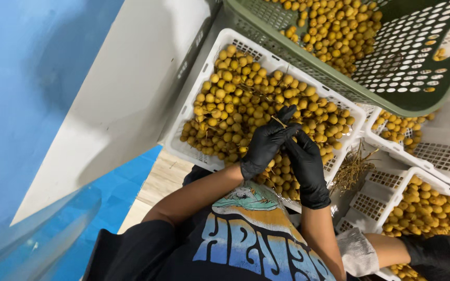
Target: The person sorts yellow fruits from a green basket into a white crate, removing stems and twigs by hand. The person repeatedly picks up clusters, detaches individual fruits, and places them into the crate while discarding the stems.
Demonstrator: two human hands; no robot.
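Nearest: black printed T-shirt (246, 244), soft cotton, bare forearms running out from it. Just beyond, left hand (266, 143) and right hand (305, 166), both in thin matte black gloves, pressed close together over the fruit. Left grip pinched together on a thin dry straw-coloured stem (278, 122) between thumb and fingertips; right grip curled close beneath it, whether clamped on anything cannot be told. Under the hands, a white perforated plastic crate (194, 106), rectangular, brimming with small round smooth yellow fruits (235, 99) threaded with brittle twigs. To the right, a loose tuft of stripped stems (352, 169) in the gap between crates. More white lattice crates (428, 151) of the same fruit beside it, with another person's black-gloved hand (438, 252) and white sleeve cuff (358, 252) at the lower right. Farthest, a green mesh plastic basket (407, 67), tilted, partly filled with the same fruit.
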